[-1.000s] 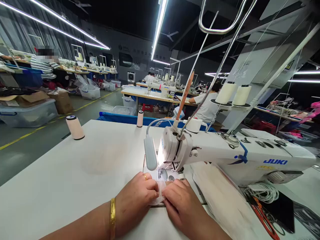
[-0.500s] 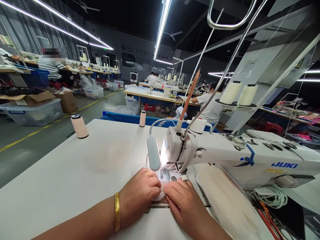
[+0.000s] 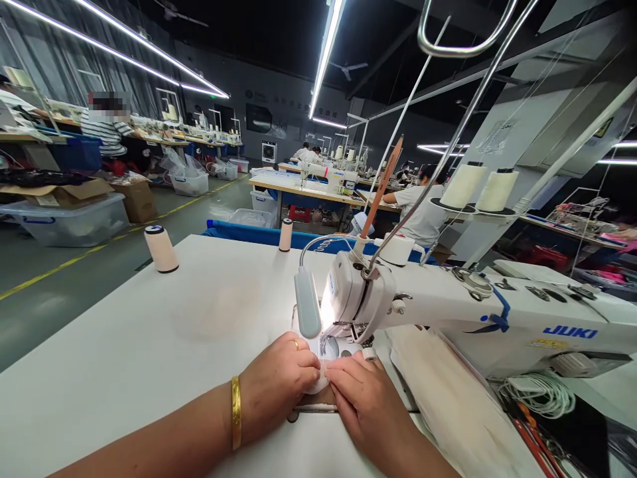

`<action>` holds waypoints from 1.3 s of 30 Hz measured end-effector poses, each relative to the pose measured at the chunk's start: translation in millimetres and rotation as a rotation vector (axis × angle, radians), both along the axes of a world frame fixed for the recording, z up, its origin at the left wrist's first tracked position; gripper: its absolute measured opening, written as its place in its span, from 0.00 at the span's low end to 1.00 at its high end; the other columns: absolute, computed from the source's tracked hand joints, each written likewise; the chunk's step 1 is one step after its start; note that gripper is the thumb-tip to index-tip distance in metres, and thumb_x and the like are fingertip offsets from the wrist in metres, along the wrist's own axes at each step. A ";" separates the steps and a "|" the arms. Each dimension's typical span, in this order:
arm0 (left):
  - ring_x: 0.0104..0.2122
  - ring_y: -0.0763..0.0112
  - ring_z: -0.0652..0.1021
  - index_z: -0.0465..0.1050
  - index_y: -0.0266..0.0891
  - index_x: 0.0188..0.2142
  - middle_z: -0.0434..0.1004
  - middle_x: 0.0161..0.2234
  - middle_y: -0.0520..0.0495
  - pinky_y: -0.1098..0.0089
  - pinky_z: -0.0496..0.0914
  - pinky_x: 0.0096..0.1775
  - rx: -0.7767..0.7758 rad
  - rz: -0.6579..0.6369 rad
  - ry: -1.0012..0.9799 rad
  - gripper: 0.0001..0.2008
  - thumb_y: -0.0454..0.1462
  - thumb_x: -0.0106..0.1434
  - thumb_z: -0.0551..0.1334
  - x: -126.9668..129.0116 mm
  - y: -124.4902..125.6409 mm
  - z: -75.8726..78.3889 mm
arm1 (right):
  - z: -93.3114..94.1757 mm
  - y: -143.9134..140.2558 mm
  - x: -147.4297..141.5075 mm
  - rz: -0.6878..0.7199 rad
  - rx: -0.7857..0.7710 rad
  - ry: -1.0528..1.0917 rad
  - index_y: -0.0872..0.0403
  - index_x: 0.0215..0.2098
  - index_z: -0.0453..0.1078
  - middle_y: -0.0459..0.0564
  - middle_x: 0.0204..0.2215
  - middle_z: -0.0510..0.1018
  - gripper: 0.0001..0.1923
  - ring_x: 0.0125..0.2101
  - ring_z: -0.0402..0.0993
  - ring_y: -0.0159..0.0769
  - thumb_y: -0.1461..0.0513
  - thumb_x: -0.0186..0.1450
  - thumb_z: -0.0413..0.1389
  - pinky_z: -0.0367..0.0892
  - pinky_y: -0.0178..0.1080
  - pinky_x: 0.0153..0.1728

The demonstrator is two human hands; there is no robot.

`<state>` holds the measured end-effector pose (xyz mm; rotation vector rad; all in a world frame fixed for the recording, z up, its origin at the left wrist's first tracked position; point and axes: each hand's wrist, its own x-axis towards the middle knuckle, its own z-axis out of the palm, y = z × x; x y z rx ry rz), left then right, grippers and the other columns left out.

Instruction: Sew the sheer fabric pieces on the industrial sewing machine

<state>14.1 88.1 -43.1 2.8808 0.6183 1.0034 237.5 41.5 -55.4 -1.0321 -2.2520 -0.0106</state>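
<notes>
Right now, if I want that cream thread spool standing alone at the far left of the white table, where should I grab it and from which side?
Take the cream thread spool around its tapered body, below the dark cap. It stands upright near the edge of the white table, with bare tabletop around it. Come from the near side, probably with the left hand, which is nearer; both hands now pinch fabric at the white sewing machine.

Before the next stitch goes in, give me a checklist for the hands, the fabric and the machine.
1. Left hand on the white fabric piece: ok, fingers press it down.
2. Right hand on the fabric: ok, it meets the left hand at the piece.
3. Fingertips away from the needle: cannot tell, they lie close under the sewing machine head.
4. Work lamp lit: ok, bright glow at the needle area.
5. Thread cones on the stand: ok, both upright.
6. Fabric edge aligned: cannot tell, hands hide it.
</notes>
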 end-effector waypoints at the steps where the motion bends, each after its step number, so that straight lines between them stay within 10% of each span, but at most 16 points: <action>1: 0.31 0.68 0.73 0.68 0.41 0.30 0.83 0.34 0.55 0.65 0.65 0.36 0.009 -0.001 -0.004 0.11 0.23 0.59 0.60 0.2 1.0 0.7 | 0.1 0.5 -0.3 -0.007 -0.007 -0.003 0.48 0.46 0.74 0.44 0.40 0.84 0.20 0.36 0.77 0.39 0.76 0.68 0.50 0.59 0.43 0.43; 22: 0.39 0.64 0.82 0.72 0.40 0.30 0.84 0.38 0.50 0.65 0.70 0.42 -0.060 0.155 0.201 0.10 0.25 0.64 0.61 -0.2 10.2 2.8 | 1.0 11.7 -0.2 -0.102 -0.020 -0.079 0.49 0.49 0.75 0.52 0.43 0.85 0.20 0.41 0.80 0.46 0.73 0.71 0.48 0.70 0.45 0.40; 32: 0.37 0.59 0.75 0.73 0.43 0.43 0.80 0.40 0.49 0.63 0.67 0.39 -0.214 0.255 0.138 0.06 0.40 0.67 0.62 0.1 -0.8 36.8 | 5.8 13.2 11.8 -0.186 0.029 -0.105 0.50 0.49 0.76 0.52 0.44 0.85 0.19 0.40 0.75 0.47 0.73 0.70 0.49 0.67 0.43 0.38; 39: 0.32 0.61 0.69 0.66 0.41 0.27 0.72 0.32 0.47 0.63 0.62 0.35 -0.107 0.356 0.175 0.08 0.28 0.61 0.57 -7.2 10.4 21.6 | 17.3 4.3 4.6 0.079 -0.015 -0.099 0.49 0.44 0.73 0.48 0.41 0.82 0.19 0.38 0.73 0.41 0.75 0.67 0.49 0.67 0.41 0.40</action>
